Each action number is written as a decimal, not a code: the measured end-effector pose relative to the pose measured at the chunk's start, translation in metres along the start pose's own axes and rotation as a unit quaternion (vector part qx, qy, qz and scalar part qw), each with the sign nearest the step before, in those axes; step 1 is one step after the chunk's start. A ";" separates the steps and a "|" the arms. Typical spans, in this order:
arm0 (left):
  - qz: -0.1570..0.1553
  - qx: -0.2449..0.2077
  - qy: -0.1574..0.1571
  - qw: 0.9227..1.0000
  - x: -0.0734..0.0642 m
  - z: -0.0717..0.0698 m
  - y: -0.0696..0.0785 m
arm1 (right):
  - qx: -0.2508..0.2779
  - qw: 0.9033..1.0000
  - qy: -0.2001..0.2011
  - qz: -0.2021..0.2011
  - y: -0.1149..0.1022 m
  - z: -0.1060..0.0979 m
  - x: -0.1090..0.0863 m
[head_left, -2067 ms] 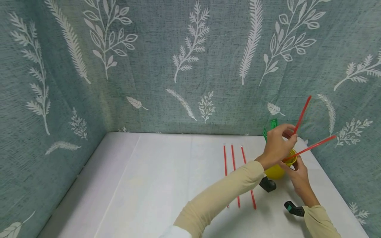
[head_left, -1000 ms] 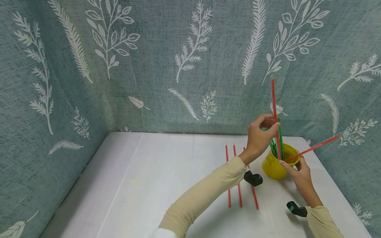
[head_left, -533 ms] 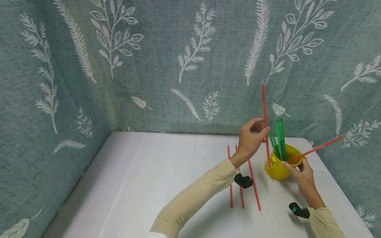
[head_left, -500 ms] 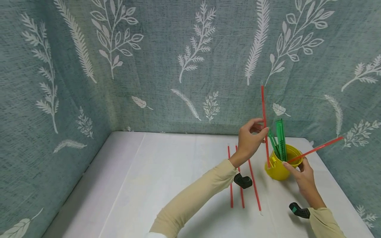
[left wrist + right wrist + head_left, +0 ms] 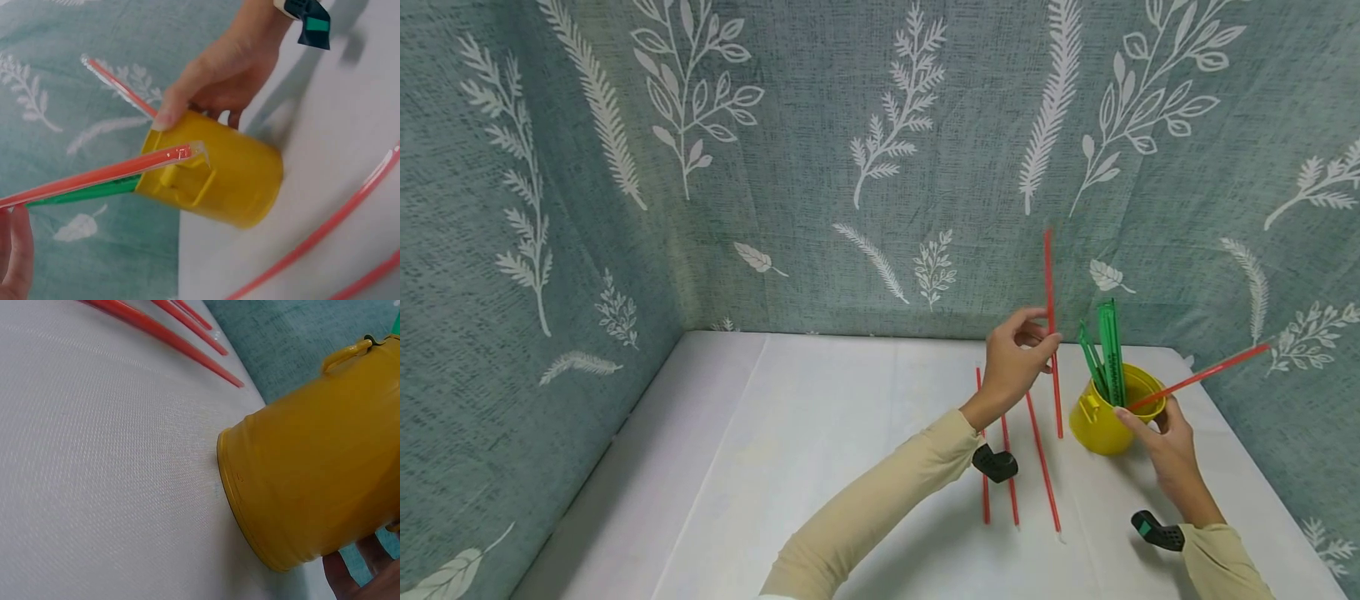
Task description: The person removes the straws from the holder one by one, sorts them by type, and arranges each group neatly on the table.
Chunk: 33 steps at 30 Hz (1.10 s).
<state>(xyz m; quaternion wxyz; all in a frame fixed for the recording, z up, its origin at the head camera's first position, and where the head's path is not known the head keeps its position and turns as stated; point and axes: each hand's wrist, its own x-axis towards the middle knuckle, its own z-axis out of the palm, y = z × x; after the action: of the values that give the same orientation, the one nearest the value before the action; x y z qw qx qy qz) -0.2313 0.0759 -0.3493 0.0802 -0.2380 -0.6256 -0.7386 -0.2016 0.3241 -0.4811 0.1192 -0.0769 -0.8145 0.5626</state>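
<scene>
My left hand pinches a red straw in a clear wrapper, held nearly upright left of the yellow bucket. In the left wrist view the straw's lower end overlaps the bucket's side handle. My right hand grips the bucket at its right side, with the thumb at the rim. Several green straws stand inside, leaning toward the back left. Another red straw leans out of the bucket over the right rim, above that hand. The right wrist view shows the bucket's yellow wall and a few fingertips below it.
Three red straws lie roughly parallel on the white table, the rightmost straw nearest the bucket; my left forearm partly covers them. A leaf-patterned green cloth hangs behind and at both sides. Each wrist wears a black camera.
My left hand has moved left and down with its red straw, from above the bucket to outside its left side. My right hand stays on the bucket.
</scene>
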 end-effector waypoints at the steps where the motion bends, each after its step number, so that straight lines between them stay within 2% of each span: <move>1: -0.001 0.001 0.000 1.000 -0.001 -0.001 -0.001 | 0.000 1.000 0.000 0.001 0.000 0.000 0.000; 7: -0.011 0.013 0.003 1.000 -0.005 -0.008 -0.007 | 0.004 1.000 -0.004 0.003 0.000 0.000 0.001; 22: -0.062 0.034 0.005 0.997 -0.018 -0.027 -0.022 | 0.001 1.000 -0.001 -0.003 0.001 -0.002 0.002; 29: -0.077 0.038 0.006 0.996 -0.021 -0.037 -0.056 | -0.001 1.000 0.002 -0.004 0.002 -0.001 0.002; 33: -0.093 0.053 0.009 0.994 -0.026 -0.043 -0.065 | -0.001 1.000 0.002 -0.003 0.002 -0.001 0.002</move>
<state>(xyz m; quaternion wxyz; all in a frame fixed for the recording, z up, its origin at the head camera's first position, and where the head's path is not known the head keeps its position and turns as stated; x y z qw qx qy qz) -0.2471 0.0430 -0.4234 0.0297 -0.1674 -0.6823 -0.7110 -0.2029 0.3258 -0.4822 0.1224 -0.0751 -0.8153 0.5609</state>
